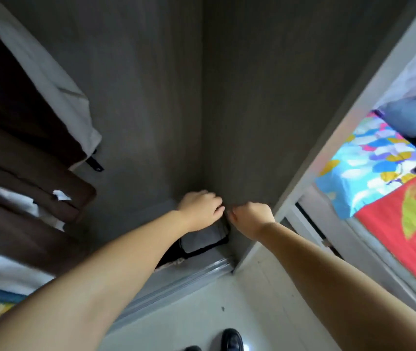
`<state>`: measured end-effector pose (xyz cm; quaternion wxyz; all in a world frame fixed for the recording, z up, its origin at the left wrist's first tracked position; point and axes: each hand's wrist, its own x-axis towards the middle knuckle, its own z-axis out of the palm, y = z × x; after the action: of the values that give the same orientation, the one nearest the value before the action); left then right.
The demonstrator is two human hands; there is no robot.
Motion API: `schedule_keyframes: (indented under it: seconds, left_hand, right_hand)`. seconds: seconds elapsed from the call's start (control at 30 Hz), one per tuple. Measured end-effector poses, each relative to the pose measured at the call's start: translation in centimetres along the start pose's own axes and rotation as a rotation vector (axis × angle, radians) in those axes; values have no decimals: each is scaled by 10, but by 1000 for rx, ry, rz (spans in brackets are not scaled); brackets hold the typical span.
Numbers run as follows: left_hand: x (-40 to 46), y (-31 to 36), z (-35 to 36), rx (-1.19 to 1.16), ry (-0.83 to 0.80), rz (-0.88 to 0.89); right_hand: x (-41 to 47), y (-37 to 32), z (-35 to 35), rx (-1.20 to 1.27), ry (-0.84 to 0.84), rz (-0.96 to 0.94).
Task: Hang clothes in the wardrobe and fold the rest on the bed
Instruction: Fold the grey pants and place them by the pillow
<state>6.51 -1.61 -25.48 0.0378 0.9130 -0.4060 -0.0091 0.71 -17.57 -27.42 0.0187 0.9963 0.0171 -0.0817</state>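
Head view: left hand [201, 209] and right hand [251, 216] reach into wardrobe [201, 97] floor bag [201, 240]; grips unclear; next, probably lift clothing.

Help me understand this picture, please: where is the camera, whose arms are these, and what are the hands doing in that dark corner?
There is one picture, taken by a wide-angle camera worn on a person's head, looking forward and down. No machine is involved; the two bare arms belong to that person. They stand at an open wardrobe with dark grey inner walls. The left hand and right hand meet low in the corner, just above a grey bag with black trim on the wardrobe floor. The fingers are curled, but blur hides whether they grip anything. Brown and white clothes hang at the left. At the right is the bed with colourful bedding. Black shoes show on the pale floor.
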Motion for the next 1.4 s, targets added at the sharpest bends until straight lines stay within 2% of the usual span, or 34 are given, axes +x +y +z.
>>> schedule_keyframes:
  seconds: [0.1, 0.23, 0.4, 0.73, 0.9, 1.03, 1.2, 1.4]
  left_hand:
    - [3, 34, -8, 3, -65, 160]
    - [26, 96, -17, 12, -98, 365]
    - [58, 186, -18, 61, -224, 507]
    - [108, 391, -35, 137, -224, 882]
    - [113, 501, -31, 115, -256, 938]
    - [123, 576, -29, 77, -255, 944]
    - [142, 643, -16, 103, -286, 969]
    - [181, 707, 1, 101, -308, 995]
  right_hand:
    - [-42, 13, -3, -46, -76, 67]
    - [-102, 53, -6, 4, -116, 344]
    - [-195, 112, 3, 58, -195, 651]
    - [-358, 220, 6, 37, -352, 927]
    - [-434, 281, 16, 57, -404, 988]
    - [-498, 333, 19, 63, -357, 1066]
    - [-547, 379, 32, 141, -311, 1157]
    - [-561, 437, 55, 230, -306, 1187]
